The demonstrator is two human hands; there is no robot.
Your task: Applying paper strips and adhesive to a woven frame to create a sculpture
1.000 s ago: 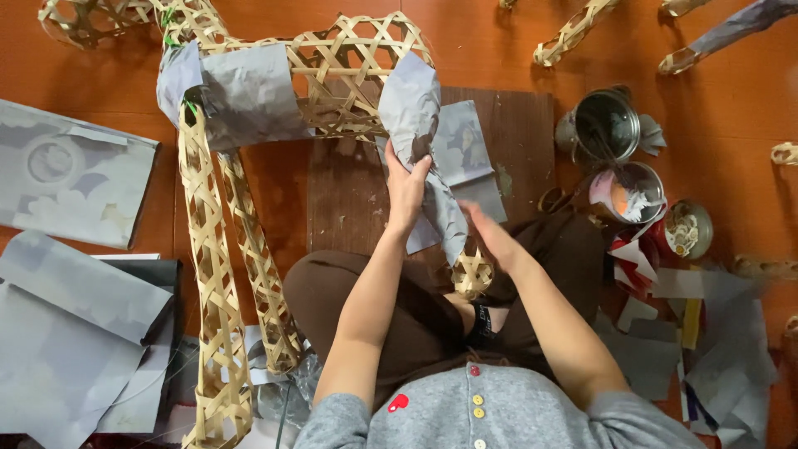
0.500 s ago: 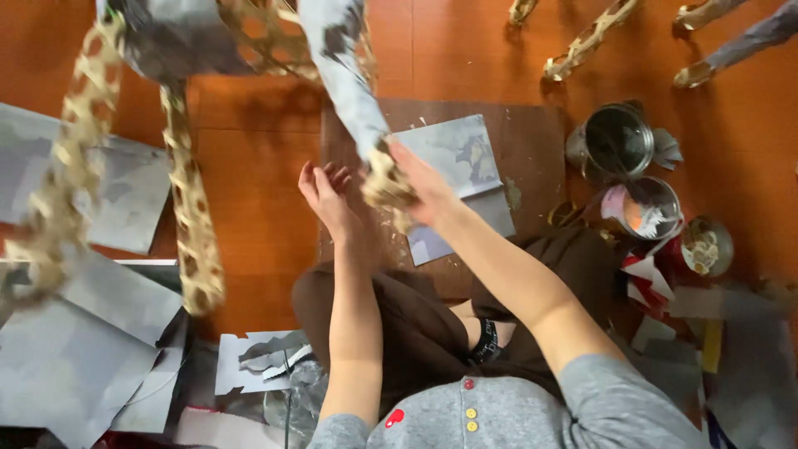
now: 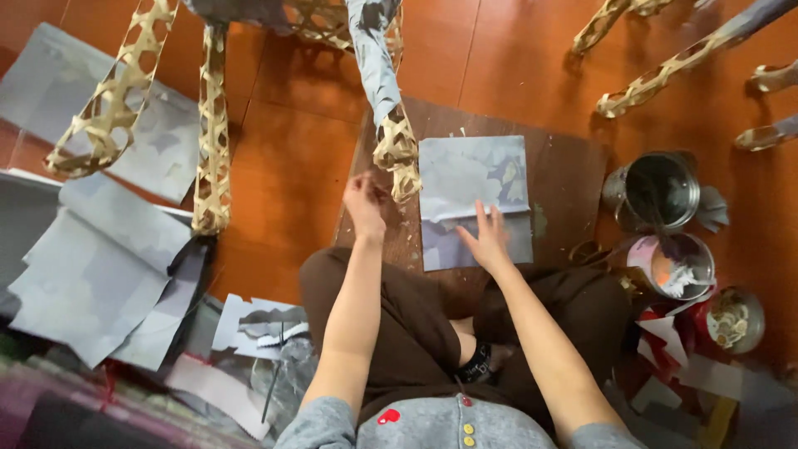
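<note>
I sit on an orange floor with a dark wooden board [image 3: 565, 179] in front of me. A woven bamboo frame [image 3: 212, 133] stands over it, one leg partly wrapped in grey paper [image 3: 374, 66]. My left hand [image 3: 366, 204] hovers by the bare woven foot [image 3: 397, 154] of that leg, fingers loosely curled, holding nothing that I can see. My right hand [image 3: 486, 237] lies flat, fingers spread, on the lower edge of a stack of grey paper sheets [image 3: 474, 179] on the board.
Grey paper sheets [image 3: 100, 258] lie piled at the left. At the right stand a metal can [image 3: 661, 191], a paste pot with a brush [image 3: 673, 266] and a small tin [image 3: 736, 320]. More bamboo legs [image 3: 665, 71] reach in at the top right.
Both hands have let go of the paper-wrapped leg. The frame has shifted left and up in view. My right hand has dropped onto the paper stack.
</note>
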